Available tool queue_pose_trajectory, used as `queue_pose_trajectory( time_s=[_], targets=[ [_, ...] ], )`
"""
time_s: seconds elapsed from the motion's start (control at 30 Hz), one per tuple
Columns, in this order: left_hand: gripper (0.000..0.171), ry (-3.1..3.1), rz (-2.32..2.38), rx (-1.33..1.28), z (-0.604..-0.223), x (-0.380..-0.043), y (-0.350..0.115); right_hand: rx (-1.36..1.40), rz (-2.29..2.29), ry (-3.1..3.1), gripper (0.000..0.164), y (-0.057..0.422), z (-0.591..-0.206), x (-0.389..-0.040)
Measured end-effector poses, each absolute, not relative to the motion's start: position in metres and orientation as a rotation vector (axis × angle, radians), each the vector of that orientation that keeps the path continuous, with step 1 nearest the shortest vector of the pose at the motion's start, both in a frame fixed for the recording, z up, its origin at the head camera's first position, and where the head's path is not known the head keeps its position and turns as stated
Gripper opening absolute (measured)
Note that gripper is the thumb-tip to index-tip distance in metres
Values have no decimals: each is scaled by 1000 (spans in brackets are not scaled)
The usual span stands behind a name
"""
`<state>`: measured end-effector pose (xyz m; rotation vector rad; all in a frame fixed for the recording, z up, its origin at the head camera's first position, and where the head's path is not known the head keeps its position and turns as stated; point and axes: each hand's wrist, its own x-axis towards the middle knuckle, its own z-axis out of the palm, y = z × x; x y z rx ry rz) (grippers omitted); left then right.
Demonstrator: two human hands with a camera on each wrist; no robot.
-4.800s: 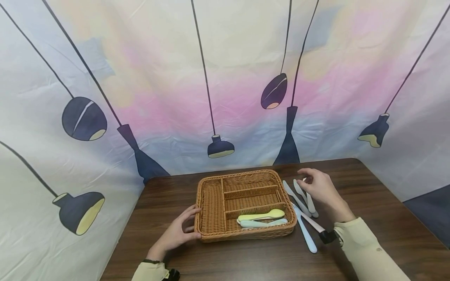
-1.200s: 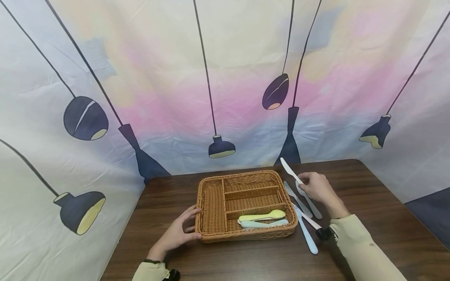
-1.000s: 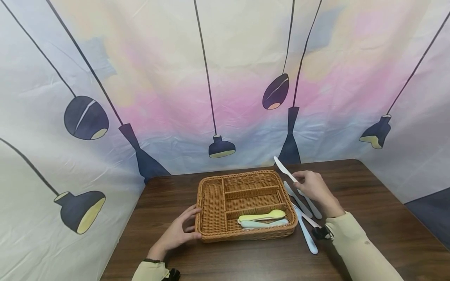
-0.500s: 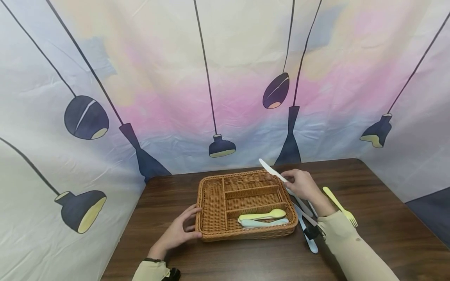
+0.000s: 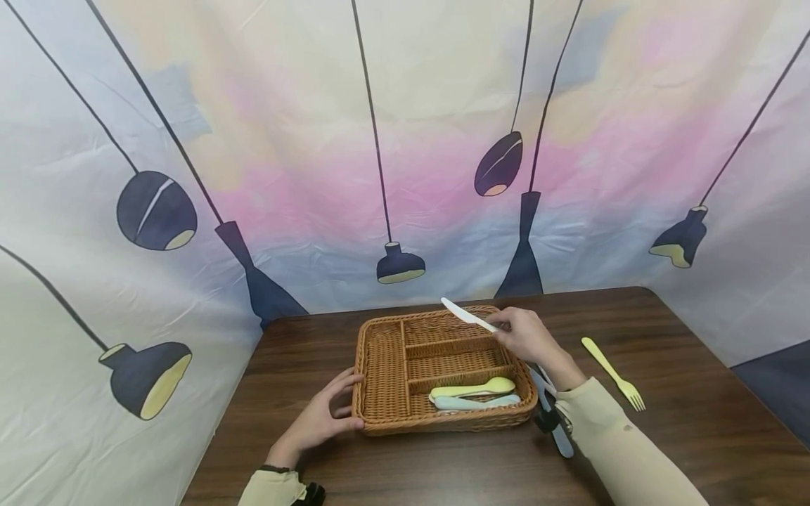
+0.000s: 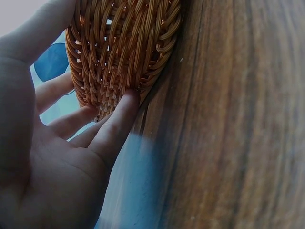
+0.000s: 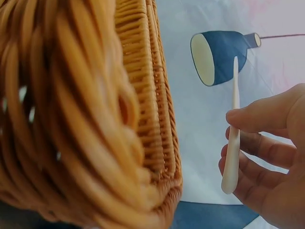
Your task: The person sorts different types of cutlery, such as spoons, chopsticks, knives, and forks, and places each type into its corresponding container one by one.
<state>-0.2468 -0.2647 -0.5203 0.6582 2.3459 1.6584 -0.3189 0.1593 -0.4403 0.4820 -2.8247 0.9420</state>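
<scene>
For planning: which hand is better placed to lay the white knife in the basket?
Probably the right hand: it holds the white knife above the basket; the left hand touches the basket's side.

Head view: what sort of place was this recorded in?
Probably an indoor staged recording spot: a wrinkled backdrop printed with pendant lamps hangs behind a wood-grain table, where a divided wicker cutlery basket sits.

A white knife, pointing to the upper left, is held above the brown divided basket at the frame's lower centre.
</scene>
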Motion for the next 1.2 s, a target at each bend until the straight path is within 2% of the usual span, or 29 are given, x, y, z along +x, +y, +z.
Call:
queue_pose_trajectory(
  time_s=[1.0, 1.2],
  targets=[
    [81, 2342, 1656, 656, -520, -246, -265, 730, 932, -2900, 25, 133, -458, -316],
    [81, 2343, 1651, 652, -520, -246, -265, 781, 938, -2880, 30, 133, -459, -315]
  ],
)
